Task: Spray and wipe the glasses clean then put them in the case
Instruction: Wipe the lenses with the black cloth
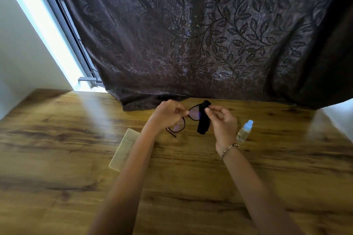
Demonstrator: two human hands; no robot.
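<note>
Pinching one pair of glasses (188, 118), left hand (168, 113); right hand (222, 120) pinches one cloth (204, 124).

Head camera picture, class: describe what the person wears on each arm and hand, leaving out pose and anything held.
Both forearms are bare, with no sleeves in view and no gloves. The right hand has a thin beaded bracelet of dark and pale beads around its wrist. The left hand and its wrist carry nothing: no ring, watch or band shows.
</note>
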